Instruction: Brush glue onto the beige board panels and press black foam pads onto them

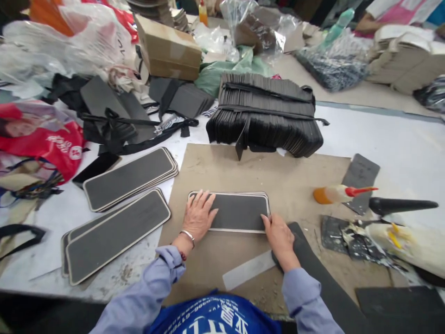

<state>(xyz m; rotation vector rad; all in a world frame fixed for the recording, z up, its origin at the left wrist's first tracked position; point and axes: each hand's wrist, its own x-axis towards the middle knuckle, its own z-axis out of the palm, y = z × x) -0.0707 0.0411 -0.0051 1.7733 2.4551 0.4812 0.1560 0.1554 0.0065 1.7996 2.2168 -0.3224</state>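
A small stack of dark grey rectangular panels (pixel 239 211) with pale borders and rounded corners lies on the brown board (pixel 201 160) in front of me. My left hand (pixel 199 214) rests on the stack's left end, fingers spread. At the right end my right hand (pixel 281 235) grips the stack's edge, its thumb on top and its other fingers curled at the side, partly hidden. Beneath my right wrist lies a long dark strip (pixel 323 283). A pale translucent strip (pixel 248 270) lies just left of that wrist.
Two more panel piles (pixel 130 178) (pixel 118 236) lie at left. Behind the board stands a strapped bundle of dark pieces (pixel 267 111). At right are a glue bottle with a red nozzle (pixel 335 193), a black-handled tool (pixel 399 205) and a glue-smeared pad (pixel 351 234). A person's arm (pixel 365 24) shows at the far right.
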